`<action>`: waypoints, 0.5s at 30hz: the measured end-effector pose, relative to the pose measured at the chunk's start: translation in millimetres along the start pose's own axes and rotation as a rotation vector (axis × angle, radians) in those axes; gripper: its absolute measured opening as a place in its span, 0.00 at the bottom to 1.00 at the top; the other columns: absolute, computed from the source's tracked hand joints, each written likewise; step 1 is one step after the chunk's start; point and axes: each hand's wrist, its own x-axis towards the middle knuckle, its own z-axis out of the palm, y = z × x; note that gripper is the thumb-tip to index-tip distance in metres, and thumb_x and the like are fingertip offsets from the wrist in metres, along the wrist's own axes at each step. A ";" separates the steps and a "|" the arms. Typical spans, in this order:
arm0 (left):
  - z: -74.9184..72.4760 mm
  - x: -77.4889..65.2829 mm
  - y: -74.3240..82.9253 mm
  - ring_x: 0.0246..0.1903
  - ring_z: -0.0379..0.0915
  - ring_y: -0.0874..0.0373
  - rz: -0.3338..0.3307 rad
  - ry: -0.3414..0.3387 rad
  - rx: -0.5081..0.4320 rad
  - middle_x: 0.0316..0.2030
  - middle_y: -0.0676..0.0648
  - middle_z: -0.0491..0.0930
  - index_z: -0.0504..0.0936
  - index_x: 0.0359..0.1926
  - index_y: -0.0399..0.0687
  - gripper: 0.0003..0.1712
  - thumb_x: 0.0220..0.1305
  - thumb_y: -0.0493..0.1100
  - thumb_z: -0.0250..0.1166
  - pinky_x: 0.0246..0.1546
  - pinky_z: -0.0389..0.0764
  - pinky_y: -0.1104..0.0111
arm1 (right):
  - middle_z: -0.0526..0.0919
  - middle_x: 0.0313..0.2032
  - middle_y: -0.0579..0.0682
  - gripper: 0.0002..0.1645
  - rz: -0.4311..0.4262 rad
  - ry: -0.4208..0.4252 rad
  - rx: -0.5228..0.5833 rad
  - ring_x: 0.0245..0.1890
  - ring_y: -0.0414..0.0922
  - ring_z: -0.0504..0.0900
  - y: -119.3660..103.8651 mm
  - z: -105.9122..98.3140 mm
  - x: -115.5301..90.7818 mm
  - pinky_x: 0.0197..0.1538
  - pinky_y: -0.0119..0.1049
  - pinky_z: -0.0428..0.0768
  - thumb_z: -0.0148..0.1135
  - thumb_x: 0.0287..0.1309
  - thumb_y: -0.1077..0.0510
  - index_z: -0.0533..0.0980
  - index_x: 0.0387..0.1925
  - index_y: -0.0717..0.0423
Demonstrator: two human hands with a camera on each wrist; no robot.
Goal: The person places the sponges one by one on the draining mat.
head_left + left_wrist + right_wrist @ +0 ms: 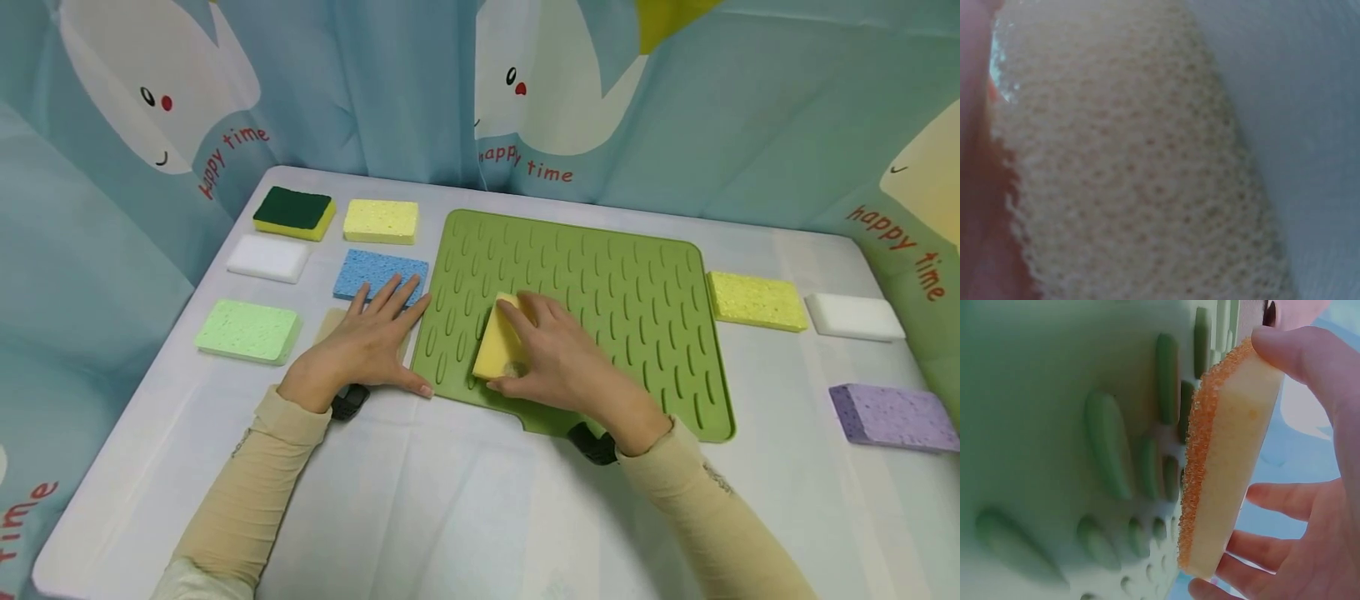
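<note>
My right hand (564,357) grips a yellow sponge (496,343) over the lower middle of a green ridged mat (637,275). In the right wrist view the sponge (1235,444) stands tilted against the mat, its coarse orange scrub layer facing the ridges, the thumb at one end and the fingers along the other side. Fingers spread, my left hand (365,340) lies over a beige sponge (327,323), mostly hidden beneath it. Its fingertips reach a blue sponge (375,273), and the thumb tip is at the mat's left edge. Porous beige foam (1135,162) fills the left wrist view.
On the left lie a green-topped yellow sponge (294,208), a pale yellow sponge (381,221), a white sponge (268,257) and a light green sponge (247,331). On the right are a yellow sponge (757,301), a white block (855,317) and a purple sponge (896,417).
</note>
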 end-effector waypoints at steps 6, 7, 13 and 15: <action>-0.3 1.0 0.6 0.79 0.24 0.44 0.000 0.000 0.004 0.80 0.44 0.31 0.43 0.80 0.49 0.77 0.40 0.80 0.69 0.74 0.31 0.39 | 0.60 0.71 0.64 0.61 -0.033 -0.005 -0.011 0.71 0.61 0.61 -7.4 5.0 8.3 0.70 0.58 0.66 0.70 0.48 0.30 0.57 0.75 0.53; -0.2 1.3 0.6 0.79 0.24 0.44 -0.001 -0.001 0.003 0.80 0.44 0.31 0.42 0.80 0.49 0.77 0.40 0.80 0.69 0.74 0.31 0.39 | 0.60 0.71 0.64 0.61 -0.037 -0.008 -0.013 0.71 0.61 0.61 -8.6 6.0 10.0 0.70 0.58 0.66 0.70 0.48 0.30 0.57 0.75 0.54; -0.1 0.9 0.2 0.79 0.24 0.44 -0.004 0.000 0.005 0.80 0.44 0.31 0.42 0.80 0.49 0.77 0.39 0.80 0.69 0.74 0.31 0.39 | 0.61 0.71 0.65 0.60 -0.076 0.001 -0.004 0.71 0.61 0.62 -16.9 11.1 19.5 0.70 0.57 0.66 0.70 0.49 0.30 0.58 0.75 0.55; -0.2 0.5 0.1 0.79 0.24 0.44 -0.004 0.001 0.006 0.80 0.44 0.31 0.43 0.80 0.50 0.77 0.39 0.80 0.69 0.74 0.31 0.39 | 0.61 0.71 0.65 0.60 -0.083 0.001 0.002 0.70 0.61 0.63 -19.7 11.9 21.9 0.71 0.56 0.65 0.70 0.49 0.31 0.58 0.75 0.55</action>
